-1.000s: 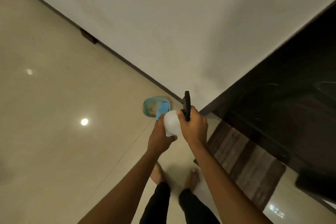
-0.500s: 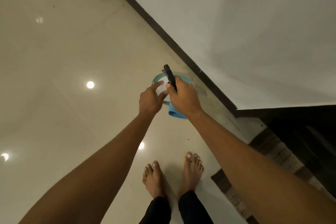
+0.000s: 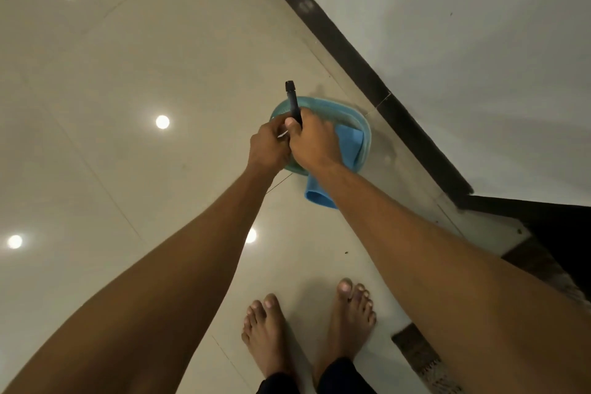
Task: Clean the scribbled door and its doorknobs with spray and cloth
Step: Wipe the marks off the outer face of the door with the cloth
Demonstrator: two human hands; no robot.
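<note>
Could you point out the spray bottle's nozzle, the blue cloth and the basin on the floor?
spray nozzle (image 3: 292, 99): head view, on its black spout.
blue cloth (image 3: 348, 144): head view, on its flat fold.
basin (image 3: 367, 134): head view, on its right rim.

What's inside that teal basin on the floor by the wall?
A folded blue cloth lies in the teal basin and hangs over its near rim onto the floor. Both hands, the right hand gripping the spray bottle, cover the basin's left half, so anything else there is hidden.
</note>
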